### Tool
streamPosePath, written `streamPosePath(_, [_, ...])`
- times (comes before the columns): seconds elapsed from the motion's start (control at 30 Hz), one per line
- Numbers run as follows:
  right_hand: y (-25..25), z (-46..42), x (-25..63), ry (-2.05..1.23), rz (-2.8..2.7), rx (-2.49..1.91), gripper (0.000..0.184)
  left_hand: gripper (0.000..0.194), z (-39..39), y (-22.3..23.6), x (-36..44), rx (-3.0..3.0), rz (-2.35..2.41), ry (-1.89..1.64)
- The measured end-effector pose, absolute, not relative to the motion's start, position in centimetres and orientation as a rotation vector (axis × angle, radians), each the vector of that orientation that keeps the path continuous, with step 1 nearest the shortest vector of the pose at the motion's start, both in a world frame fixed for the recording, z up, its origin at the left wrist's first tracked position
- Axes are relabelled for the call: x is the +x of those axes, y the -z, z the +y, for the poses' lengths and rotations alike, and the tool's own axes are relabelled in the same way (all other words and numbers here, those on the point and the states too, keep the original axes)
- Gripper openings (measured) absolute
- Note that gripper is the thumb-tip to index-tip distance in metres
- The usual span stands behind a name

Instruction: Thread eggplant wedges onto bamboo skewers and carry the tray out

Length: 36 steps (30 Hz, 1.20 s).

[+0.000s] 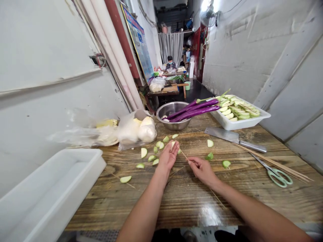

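My left grip (169, 157) is turned palm up, its fingers stretched forward and slightly curled, and it holds one pale slice (173, 144) at the fingertips. That forearm runs up from the lower edge, leaning a little to the right. My right grip (200, 169) is closed in a pinch on one thin skewer (183, 154), thumb and forefinger together and the other fingers folded in; this forearm comes in at a slant from the lower right.

The skewer lies in the gap between my two hands, above the table (186, 201). Its long axis slopes away from me and to the left, from my right fingertips to the slice. I cannot tell whether its tip has gone into the flesh.

Around my left fingers I count ten loose green-edged slices (144, 153) on the table, the nearest to me lying off to the left with its long axis roughly crosswise. One more is partly hidden behind my fingers, and three green pieces (210, 143) are on the right.

Ahead are one metal bowl (176, 126) with three purple eggplants (193, 113) lying across it, their stems to the right, and one white tray (239, 124) heaped with slices. One cleaver (222, 133), one pair of scissors (280, 178) and a bundle of sticks (282, 165), too close-packed to count, lie to the right. One white bin (94, 154) stands at the left.
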State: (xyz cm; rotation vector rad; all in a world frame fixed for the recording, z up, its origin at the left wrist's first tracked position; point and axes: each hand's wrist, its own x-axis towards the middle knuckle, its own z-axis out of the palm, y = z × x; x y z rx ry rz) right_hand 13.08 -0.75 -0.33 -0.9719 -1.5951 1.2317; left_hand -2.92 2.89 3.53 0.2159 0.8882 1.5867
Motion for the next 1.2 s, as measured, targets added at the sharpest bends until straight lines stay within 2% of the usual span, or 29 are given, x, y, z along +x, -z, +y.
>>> streamPosePath(0.4, [0.71, -0.77, 12.75, -1.208, -1.678, -0.981, 0.034, 0.011, 2.53, -3.83, -2.82, 0.083, 0.907, -1.426])
streamPosePath(1.2, [0.32, -0.94, 12.73, -1.285, -1.662, -1.001, 0.037, 0.012, 2.65, -3.87, -3.06, 0.099, 0.922, -1.384])
